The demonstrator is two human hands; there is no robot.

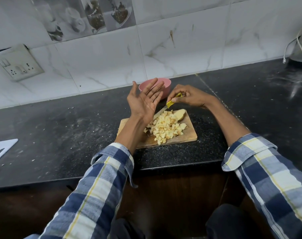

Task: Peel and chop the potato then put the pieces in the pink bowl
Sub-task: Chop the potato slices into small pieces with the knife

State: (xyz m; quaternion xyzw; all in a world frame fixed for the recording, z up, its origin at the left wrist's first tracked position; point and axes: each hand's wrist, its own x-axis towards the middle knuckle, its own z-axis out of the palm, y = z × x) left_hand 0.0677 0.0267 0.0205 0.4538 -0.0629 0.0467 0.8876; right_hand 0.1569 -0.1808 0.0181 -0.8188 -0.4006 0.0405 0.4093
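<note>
Two hands (145, 99) (190, 97) before pink bowl (166, 85)

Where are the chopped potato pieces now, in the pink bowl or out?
Out. The pale diced potato pieces lie heaped on the wooden chopping board; the round pink bowl stands behind it.

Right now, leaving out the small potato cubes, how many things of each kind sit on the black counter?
Wooden chopping board: 1
Pink bowl: 1
Yellow-handled knife, gripped by the right hand: 1
Uncut potato chunk: 1
White board at the counter's left edge: 1
Total: 5
The left hand is open and holds nothing.
</note>
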